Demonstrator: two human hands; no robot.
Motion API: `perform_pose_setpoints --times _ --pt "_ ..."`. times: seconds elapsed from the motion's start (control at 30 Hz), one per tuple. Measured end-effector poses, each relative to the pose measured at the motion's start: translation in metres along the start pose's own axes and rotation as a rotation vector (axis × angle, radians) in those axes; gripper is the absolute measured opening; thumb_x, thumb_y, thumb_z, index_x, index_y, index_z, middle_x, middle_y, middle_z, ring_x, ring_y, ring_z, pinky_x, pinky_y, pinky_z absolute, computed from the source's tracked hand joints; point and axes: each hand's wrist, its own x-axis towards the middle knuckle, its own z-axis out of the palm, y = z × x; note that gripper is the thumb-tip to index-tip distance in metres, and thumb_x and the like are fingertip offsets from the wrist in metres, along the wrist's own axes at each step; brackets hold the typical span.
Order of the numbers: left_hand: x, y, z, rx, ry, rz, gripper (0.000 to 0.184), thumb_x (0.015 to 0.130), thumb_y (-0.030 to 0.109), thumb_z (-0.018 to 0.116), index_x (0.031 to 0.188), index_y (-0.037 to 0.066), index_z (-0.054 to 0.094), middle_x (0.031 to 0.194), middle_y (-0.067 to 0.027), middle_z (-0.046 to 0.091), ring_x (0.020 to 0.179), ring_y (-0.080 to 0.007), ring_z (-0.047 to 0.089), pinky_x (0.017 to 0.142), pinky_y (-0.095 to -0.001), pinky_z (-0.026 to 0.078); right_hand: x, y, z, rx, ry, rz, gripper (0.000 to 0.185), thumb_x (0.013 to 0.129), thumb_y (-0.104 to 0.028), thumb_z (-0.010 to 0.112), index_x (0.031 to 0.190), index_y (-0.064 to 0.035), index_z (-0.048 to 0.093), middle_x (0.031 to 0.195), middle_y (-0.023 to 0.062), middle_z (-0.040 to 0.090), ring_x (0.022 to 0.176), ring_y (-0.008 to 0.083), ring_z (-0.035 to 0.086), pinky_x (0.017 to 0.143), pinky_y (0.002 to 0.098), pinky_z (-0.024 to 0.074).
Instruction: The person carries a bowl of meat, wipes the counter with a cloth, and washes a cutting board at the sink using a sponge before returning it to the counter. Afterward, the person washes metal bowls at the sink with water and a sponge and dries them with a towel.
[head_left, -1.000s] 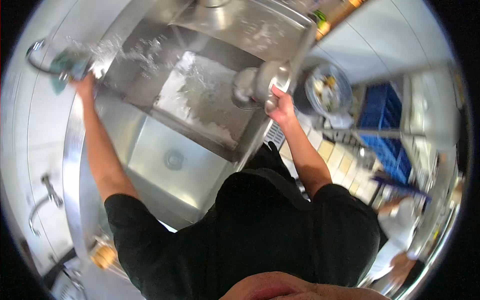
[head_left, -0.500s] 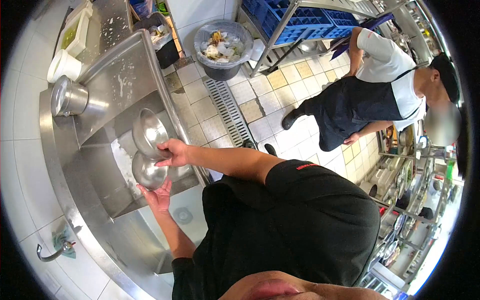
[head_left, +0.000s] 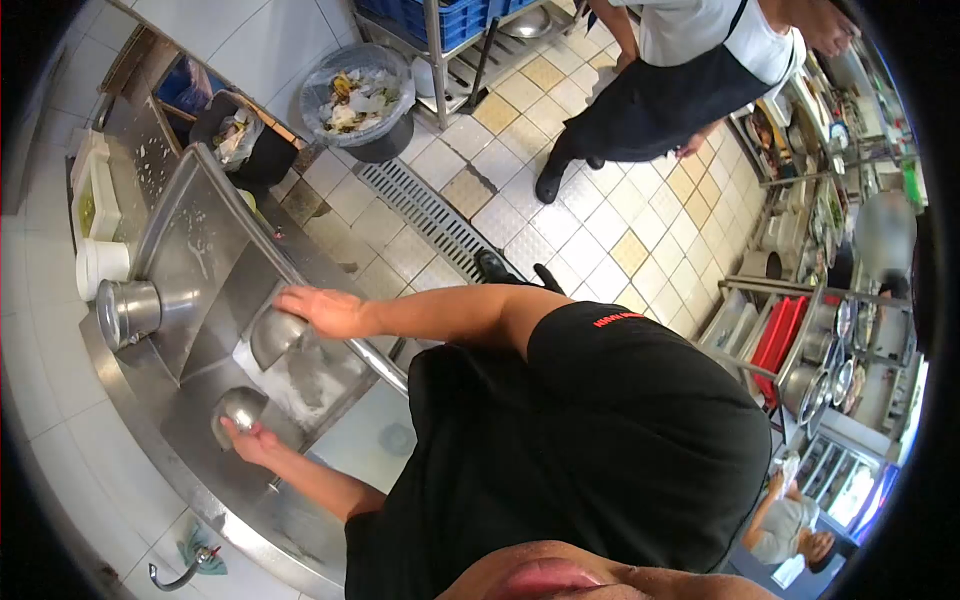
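My left hand (head_left: 250, 442) grips the edge of a shiny metal bowl (head_left: 240, 408) above the left side of the metal sink (head_left: 190, 420). Farther up, my right hand (head_left: 325, 310) is on a second metal bowl (head_left: 275, 338), its fingers over the rim. The two bowls are apart. Below them, whitish suds (head_left: 300, 385) lie in the sink basin. A metal pot (head_left: 128, 312) stands on the sink's ledge at the left.
A lined bin with scraps (head_left: 358, 100) and a black bin (head_left: 240, 140) stand beyond the sink. A co-worker in a dark apron (head_left: 680, 105) stands at the upper right. A faucet (head_left: 185, 570) is at the lower left. Another person (head_left: 785, 525) is at the lower right.
The two bowls, close together before, are now apart, one in each hand. The view has shifted, and the co-worker appears higher in it.
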Motion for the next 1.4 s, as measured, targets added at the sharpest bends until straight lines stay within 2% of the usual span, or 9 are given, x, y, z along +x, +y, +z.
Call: perform_pose_setpoints --times 0.23,0.4,0.5,0.67,0.83,0.9,1.03,1.33,1.4 --pt "-0.055 -0.01 0.07 0.306 0.0 0.367 0.043 0.077 0.033 0.075 0.086 -0.009 0.067 0.08 -0.0094 0.059 0.062 -0.0183 0.05 0.052 -0.0332 0.045 -0.082 0.01 -0.05 -0.144 0.009 -0.233 0.06 0.077 -0.005 0.057 0.133 -0.0161 0.041 0.135 0.0138 0.04 0.122 0.0327 0.045 0.096 0.0405 0.0454" --pt "-0.194 -0.065 0.126 0.472 -0.327 0.359 0.039 0.075 0.024 0.076 0.09 -0.009 0.063 0.088 -0.009 0.059 0.077 -0.0174 0.047 0.069 -0.035 0.041 -0.226 0.072 -0.175 -0.004 0.219 0.223 0.061 0.074 0.001 0.055 0.133 -0.0085 0.041 0.128 0.0205 0.047 0.12 0.0368 0.046 0.098 0.0422 0.0412" --pt "-0.396 -0.09 0.161 0.654 -0.562 0.419 0.036 0.079 0.019 0.073 0.095 -0.01 0.06 0.095 -0.0116 0.062 0.081 -0.0206 0.051 0.079 -0.0356 0.043 -0.384 0.118 -0.267 -0.124 0.489 0.453 0.054 0.072 -0.002 0.059 0.124 -0.0021 0.047 0.12 0.0226 0.053 0.114 0.0391 0.05 0.097 0.0439 0.0411" --pt "-0.49 -0.237 0.21 0.842 -1.297 0.544 0.032 0.077 0.007 0.07 0.102 -0.01 0.06 0.095 -0.0146 0.065 0.081 -0.0238 0.058 0.078 -0.0374 0.046 -0.683 0.165 -0.357 -0.152 1.15 0.873 0.052 0.072 0.001 0.052 0.124 0.001 0.049 0.118 0.0238 0.056 0.112 0.0386 0.053 0.096 0.0423 0.0419" --pt "-0.544 -0.388 0.23 1.526 -1.321 0.774 0.028 0.066 0.006 0.076 0.081 -0.008 0.058 0.068 -0.0151 0.061 0.064 -0.0238 0.056 0.062 -0.0407 0.045 -0.933 0.181 -0.398 -0.137 1.806 1.168 0.04 0.073 -0.003 0.054 0.113 0.0017 0.052 0.105 0.0224 0.061 0.093 0.0371 0.062 0.079 0.044 0.0514" --pt "-0.597 -0.411 0.236 1.755 -1.326 0.717 0.03 0.064 0.008 0.079 0.075 -0.007 0.056 0.064 -0.0163 0.06 0.061 -0.023 0.056 0.059 -0.0404 0.045 -0.981 0.141 -0.426 0.701 2.191 1.125 0.039 0.076 -0.004 0.051 0.114 0.001 0.049 0.103 0.0212 0.058 0.087 0.0352 0.063 0.073 0.0457 0.0553" --pt "-0.662 -0.488 0.267 2.133 -1.481 0.83 0.034 0.064 0.02 0.083 0.072 -0.004 0.06 0.068 -0.0165 0.063 0.061 -0.0213 0.057 0.059 -0.0375 0.046 -1.083 0.14 -0.465 1.175 2.381 0.78 0.038 0.081 -0.006 0.049 0.117 0.0057 0.045 0.103 0.0219 0.056 0.084 0.0338 0.062 0.069 0.0463 0.0568" --pt "-1.002 -0.622 0.467 2.178 -1.869 0.824 0.029 0.065 0.022 0.075 0.086 0.002 0.07 0.089 -0.0149 0.069 0.083 -0.031 0.067 0.07 -0.0401 0.051 -1.218 0.243 -0.569 1.489 2.474 0.732 0.036 0.085 -0.009 0.046 0.117 0.007 0.043 0.103 0.0241 0.055 0.09 0.0371 0.06 0.076 0.0489 0.0542" --pt "-1.05 -0.712 0.531 1.743 -2.693 1.831 0.032 0.063 0.023 0.075 0.086 0.001 0.07 0.085 -0.0177 0.068 0.082 -0.0339 0.066 0.071 -0.0418 0.05 -1.237 0.242 -0.59 1.508 2.515 0.819 0.037 0.086 -0.011 0.046 0.118 0.0076 0.042 0.103 0.0248 0.054 0.091 0.0387 0.059 0.077 0.0497 0.0535"
